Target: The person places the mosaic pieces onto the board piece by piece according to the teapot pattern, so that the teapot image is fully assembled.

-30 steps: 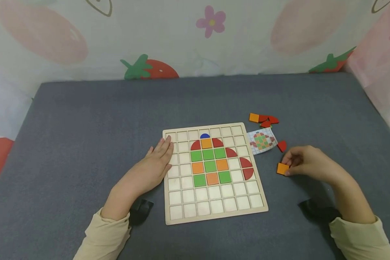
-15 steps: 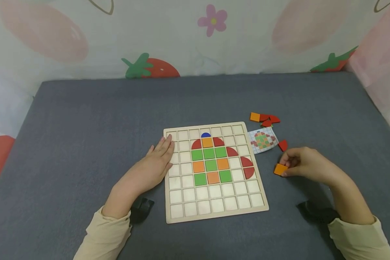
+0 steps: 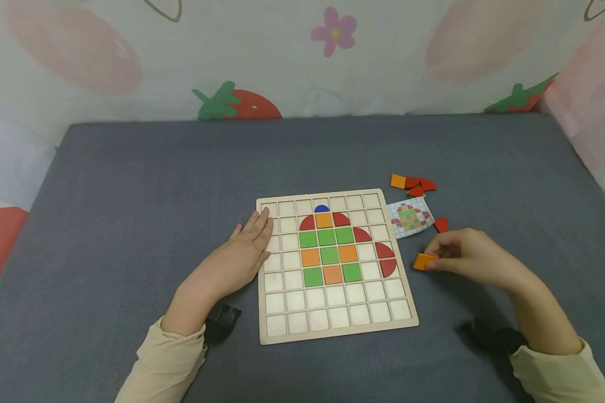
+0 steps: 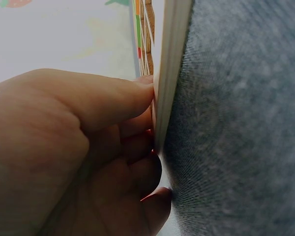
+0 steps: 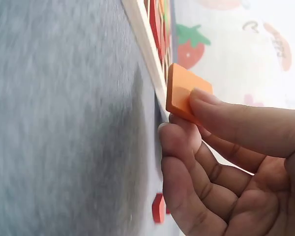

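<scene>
A wooden grid board [image 3: 339, 332] lies on the dark cloth, its cells partly filled with green, orange, red and blue tiles. My left hand [image 3: 237, 260] rests on the board's left edge, fingers extended over the outer cells; in the left wrist view the thumb [image 4: 123, 101] touches the rim. Just right of the board, my right hand [image 3: 471, 257] pinches an orange square tile [image 3: 423, 261] between thumb and fingers. The right wrist view shows this orange tile [image 5: 184, 91] held up off the cloth, near the board's edge.
A small pattern card [image 3: 410, 217] lies by the board's upper right side, its left edge against or under the rim. Behind it sit an orange square [image 3: 398, 181] and several red pieces [image 3: 427, 184]. One red piece [image 3: 441, 224] lies near the card's right corner.
My right hand has moved left toward the board with the orange tile, which now looks more tilted. My left hand has stayed on the board's edge.
</scene>
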The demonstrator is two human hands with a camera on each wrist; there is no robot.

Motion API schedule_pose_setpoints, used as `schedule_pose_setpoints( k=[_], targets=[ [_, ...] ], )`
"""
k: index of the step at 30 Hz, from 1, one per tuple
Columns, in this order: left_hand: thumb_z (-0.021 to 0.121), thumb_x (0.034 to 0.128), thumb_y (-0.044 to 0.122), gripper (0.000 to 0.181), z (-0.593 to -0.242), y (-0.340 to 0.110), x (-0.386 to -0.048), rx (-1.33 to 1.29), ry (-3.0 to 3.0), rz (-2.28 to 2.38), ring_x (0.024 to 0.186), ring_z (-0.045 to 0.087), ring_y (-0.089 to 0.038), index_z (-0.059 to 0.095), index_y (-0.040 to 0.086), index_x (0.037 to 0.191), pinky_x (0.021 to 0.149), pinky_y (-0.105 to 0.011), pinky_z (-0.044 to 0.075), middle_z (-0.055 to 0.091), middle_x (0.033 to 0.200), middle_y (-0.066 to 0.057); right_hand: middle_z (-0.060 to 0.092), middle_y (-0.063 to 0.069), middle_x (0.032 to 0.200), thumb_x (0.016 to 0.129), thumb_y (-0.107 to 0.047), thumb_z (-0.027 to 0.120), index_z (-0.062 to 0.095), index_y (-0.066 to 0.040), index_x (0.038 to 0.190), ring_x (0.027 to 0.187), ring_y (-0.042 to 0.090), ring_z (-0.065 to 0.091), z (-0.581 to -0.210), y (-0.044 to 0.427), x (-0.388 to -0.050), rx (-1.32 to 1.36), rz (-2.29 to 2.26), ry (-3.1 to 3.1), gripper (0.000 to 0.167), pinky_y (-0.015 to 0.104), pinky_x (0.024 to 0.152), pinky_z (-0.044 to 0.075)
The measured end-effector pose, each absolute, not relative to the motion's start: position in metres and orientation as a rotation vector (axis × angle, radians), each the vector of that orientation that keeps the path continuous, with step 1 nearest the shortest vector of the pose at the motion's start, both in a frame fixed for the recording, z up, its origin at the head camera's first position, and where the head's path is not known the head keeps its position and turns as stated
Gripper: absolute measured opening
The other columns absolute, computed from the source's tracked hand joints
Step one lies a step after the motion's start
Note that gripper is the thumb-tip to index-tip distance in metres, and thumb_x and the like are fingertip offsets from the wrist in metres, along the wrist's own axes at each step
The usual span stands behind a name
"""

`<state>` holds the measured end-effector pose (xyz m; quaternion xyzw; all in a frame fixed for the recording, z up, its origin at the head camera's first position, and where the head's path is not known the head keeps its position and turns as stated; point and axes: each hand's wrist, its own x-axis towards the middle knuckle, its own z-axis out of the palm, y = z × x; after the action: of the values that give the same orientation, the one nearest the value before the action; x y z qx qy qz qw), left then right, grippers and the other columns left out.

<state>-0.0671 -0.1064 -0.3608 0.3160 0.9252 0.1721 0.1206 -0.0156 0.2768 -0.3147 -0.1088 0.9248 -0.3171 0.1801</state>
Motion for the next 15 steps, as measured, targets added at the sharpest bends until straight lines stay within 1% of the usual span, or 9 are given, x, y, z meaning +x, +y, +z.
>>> schedule_pose_setpoints(
  k=[11, 15],
  targets=[
    [0.047, 0.0989, 0.014, 0.055, -0.36, -0.106, -0.067, 0.915, 2.699, 0.506, 0.141, 0.013, -0.033, 0.026, -0.01, 0.144, 0.111, -0.05, 0.018, 0.015, 0.153, -0.022, 0.063, -0.006, 0.073, 0.084, -0.012, 0.071, 0.07, -0.007, 0.087, 0.059, 0.007, 0.05, -0.313, 0.255, -0.017, -0.369, -0.915, 2.561, 0.006, 0.022, 0.052, 0.039],
    [0.047, 0.0988, 0.014, 0.055, -0.36, -0.106, -0.067, 0.913, 2.7, 0.512, 0.141, 0.013, -0.033, 0.026, -0.01, 0.144, 0.111, -0.05, 0.018, 0.016, 0.153, -0.022, 0.063, -0.006, 0.071, 0.082, -0.009, 0.072, 0.069, -0.008, 0.087, 0.059, 0.008, 0.053, -0.315, 0.246, -0.019, -0.369, -0.933, 2.526, 0.006, 0.022, 0.054, 0.042]
  ],
)
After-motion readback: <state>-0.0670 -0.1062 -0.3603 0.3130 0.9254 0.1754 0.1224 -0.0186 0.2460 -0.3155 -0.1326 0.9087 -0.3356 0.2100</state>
